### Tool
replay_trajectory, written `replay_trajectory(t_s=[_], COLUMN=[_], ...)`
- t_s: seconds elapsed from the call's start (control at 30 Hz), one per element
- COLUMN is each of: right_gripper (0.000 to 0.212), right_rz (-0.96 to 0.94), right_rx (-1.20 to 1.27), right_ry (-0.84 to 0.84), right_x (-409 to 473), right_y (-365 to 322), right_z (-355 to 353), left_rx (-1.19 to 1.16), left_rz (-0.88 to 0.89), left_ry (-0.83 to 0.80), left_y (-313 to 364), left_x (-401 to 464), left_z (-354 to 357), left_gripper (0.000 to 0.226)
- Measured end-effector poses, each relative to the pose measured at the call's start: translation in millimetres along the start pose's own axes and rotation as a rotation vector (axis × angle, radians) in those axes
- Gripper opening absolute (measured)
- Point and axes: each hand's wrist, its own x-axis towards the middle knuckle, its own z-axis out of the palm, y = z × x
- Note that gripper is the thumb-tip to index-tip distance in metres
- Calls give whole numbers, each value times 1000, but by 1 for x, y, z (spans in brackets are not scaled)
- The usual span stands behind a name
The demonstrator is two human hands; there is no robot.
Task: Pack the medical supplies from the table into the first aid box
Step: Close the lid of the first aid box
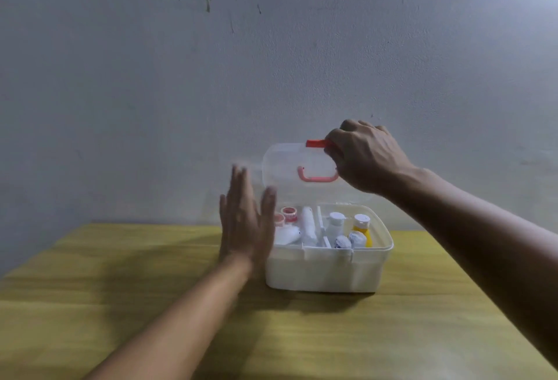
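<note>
**Now: box open, one hand on the lid**

Right of the table's middle stands the first aid box, a white plastic tub with its clear lid raised upright at the far side. The right hand reaches over from the right and grips the lid's top edge at the red latch, fingers curled closed around it. A pink carry handle shows on the lid just left of that hand.

The left hand is held flat and open, fingers straight and pointing up, holding nothing. It sits just beside the box's left end; blur makes it unclear whether it touches the wall.

Inside, a divider splits the tray. On the left lie two rolls of tape and white wrapped packs. On the right stand a clear bottle with a white cap and a yellow bottle, with two small wrapped rolls near them.

The table is yellowish wood-grain. Behind it rises a pale grey wall with dark specks near the top and a bright glare at the far right corner.
</note>
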Motion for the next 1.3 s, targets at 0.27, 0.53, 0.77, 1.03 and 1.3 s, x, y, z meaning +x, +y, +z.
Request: replay_trajectory(t_s=[0.27, 0.53, 0.77, 1.03, 1.3], right_gripper=[49, 88, 97, 85, 86], right_rz=[-81, 169, 177, 155, 176], right_rx=[59, 197, 134, 96, 129], right_ry=[-256, -406, -376, -303, -321], right_x=[-104, -117, -125, -124, -113], right_y=[-31, -8, -9, -7, -3], right_z=[-24, -3, 6, 10, 19], left_rx=[-23, 355, 396, 415, 410], left_rz=[114, 116, 119, 175, 156], left_ry=[-169, -549, -453, -400, -416], left_y=[28, 36, 27, 25, 20], left_x=[3, -13, -21, -22, -10], left_z=[-22, -15, -7, -6, 4], left_gripper=[67, 92, 112, 103, 105])
